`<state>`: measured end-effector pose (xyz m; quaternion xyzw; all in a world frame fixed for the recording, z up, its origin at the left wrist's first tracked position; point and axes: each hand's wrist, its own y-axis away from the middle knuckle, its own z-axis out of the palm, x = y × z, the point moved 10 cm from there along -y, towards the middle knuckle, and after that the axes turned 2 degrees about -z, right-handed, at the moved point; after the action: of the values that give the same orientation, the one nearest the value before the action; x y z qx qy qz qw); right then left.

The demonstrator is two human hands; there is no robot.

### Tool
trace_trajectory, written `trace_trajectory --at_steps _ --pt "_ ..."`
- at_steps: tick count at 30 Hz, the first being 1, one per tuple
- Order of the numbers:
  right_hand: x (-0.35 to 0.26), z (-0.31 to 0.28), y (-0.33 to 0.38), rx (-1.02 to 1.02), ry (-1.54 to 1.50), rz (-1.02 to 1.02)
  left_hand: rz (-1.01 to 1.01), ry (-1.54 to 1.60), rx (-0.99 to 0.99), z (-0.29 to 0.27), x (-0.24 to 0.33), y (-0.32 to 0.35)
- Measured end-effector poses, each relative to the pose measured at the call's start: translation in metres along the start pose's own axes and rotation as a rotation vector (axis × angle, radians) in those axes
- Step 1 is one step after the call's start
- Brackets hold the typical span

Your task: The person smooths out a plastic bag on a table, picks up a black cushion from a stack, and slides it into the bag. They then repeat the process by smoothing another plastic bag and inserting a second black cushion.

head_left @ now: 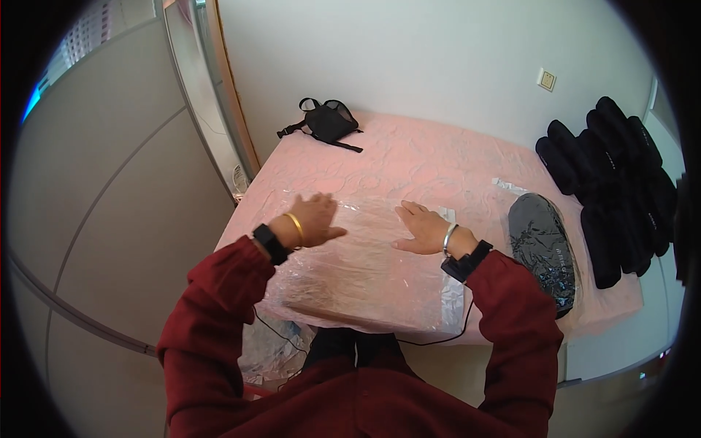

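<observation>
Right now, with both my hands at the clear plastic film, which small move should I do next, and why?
Perhaps smooth the clear plastic film gently outward with your left hand and right hand. It looks creased on the pink bedcover, and both hands are open, palms down over it, holding nothing. Whether they touch it, I cannot tell.

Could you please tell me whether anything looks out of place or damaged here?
Nothing looks spilled or clearly damaged. The crumpled plastic heap left of the person's legs looks untidy, and the clear plastic near the left hand and right hand is visibly wrinkled.
</observation>
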<state>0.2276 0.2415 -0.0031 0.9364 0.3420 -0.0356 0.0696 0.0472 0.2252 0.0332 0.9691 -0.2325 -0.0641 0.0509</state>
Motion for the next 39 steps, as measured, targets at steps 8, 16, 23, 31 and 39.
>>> trace_trajectory --at_steps 8,16,23,31,39 --pt "0.008 0.049 -0.037 -0.241 -0.053 0.211 0.166 0.198 -0.182 0.069 0.080 -0.057" --pt "0.048 0.044 -0.016 -0.264 -0.061 0.270 -0.158 0.198 -0.227 0.081 -0.062 -0.050" --pt "0.083 0.050 -0.010 -0.090 -0.065 0.345 -0.384 0.268 -0.143 0.104 -0.148 -0.035" --pt "-0.142 0.019 0.058 0.233 -0.163 -0.570 -0.202 0.201 -0.011 0.080 -0.134 -0.046" --pt "-0.140 0.012 0.067 0.414 0.047 -0.577 -0.373 0.204 -0.118 0.074 -0.145 -0.035"
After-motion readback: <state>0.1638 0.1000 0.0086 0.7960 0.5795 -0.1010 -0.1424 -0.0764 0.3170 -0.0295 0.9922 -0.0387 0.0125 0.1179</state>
